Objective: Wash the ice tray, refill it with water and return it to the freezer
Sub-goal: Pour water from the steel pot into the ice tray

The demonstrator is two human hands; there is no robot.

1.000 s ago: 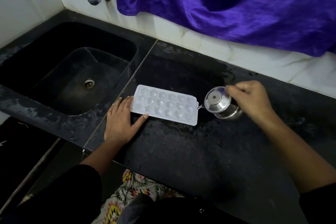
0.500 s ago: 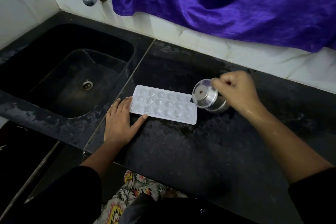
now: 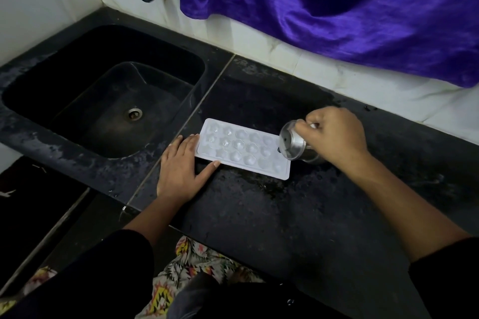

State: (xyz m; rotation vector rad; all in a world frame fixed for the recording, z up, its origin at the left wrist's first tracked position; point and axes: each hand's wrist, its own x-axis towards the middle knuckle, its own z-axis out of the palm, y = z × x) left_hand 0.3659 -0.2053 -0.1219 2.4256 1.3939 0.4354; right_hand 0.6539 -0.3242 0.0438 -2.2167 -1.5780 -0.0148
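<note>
You are mid-refill: your right hand point(image 3: 337, 137) grips the tilted steel cup point(image 3: 294, 144) over the ice tray point(image 3: 242, 149) on the tabletop point(image 3: 285, 215), left hand point(image 3: 181, 171) flat beside it; freezer remains.

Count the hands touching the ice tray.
1. The left hand lies flat on the counter against the ice tray's left end; the right hand tips a steel cup over its right end.

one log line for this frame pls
phase: refill | left hand: flat, steadying ice tray | right hand: steel cup tipped over tray end
</note>
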